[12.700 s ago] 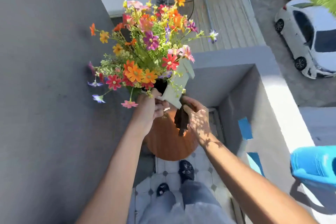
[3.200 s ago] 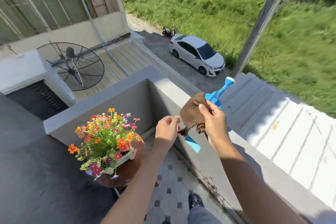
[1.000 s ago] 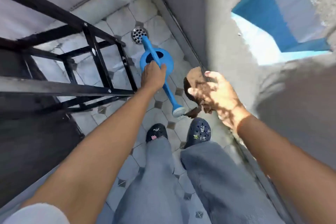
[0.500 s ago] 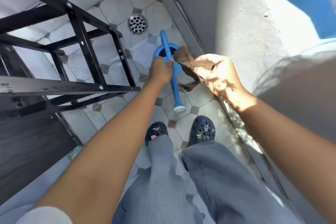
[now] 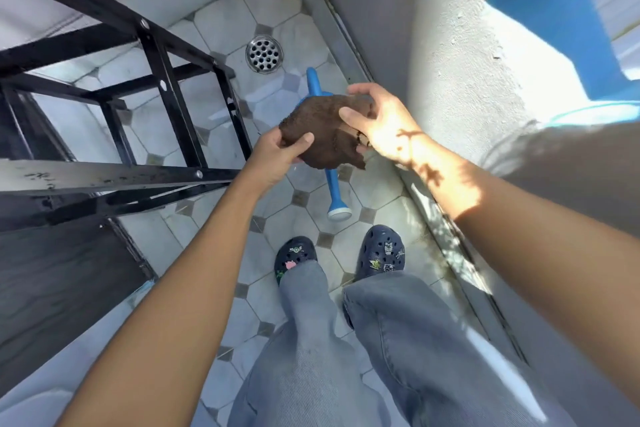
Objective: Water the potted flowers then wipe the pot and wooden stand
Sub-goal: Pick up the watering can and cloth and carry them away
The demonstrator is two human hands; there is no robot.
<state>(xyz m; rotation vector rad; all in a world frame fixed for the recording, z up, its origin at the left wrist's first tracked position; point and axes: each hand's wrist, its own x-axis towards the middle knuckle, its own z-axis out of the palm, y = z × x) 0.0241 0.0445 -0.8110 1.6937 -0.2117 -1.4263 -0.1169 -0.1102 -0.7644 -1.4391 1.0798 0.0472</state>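
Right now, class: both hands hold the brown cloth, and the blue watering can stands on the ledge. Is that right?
Not quite. In the head view the left hand and right hand do hold the cloth, but the watering can is on the tiled floor, not the ledge.

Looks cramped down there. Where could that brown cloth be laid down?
Bare tiles lie between the black frame and the watering can, and around the drain. It is crowded by the shoes and the can's spout.

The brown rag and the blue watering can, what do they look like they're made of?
Brown rag: soft cloth, probably terry or microfibre; matte, fuzzy, ragged at the edge, crumpling between both hands. Blue watering can: likely moulded plastic; uniform colour, smooth with a faint sheen.
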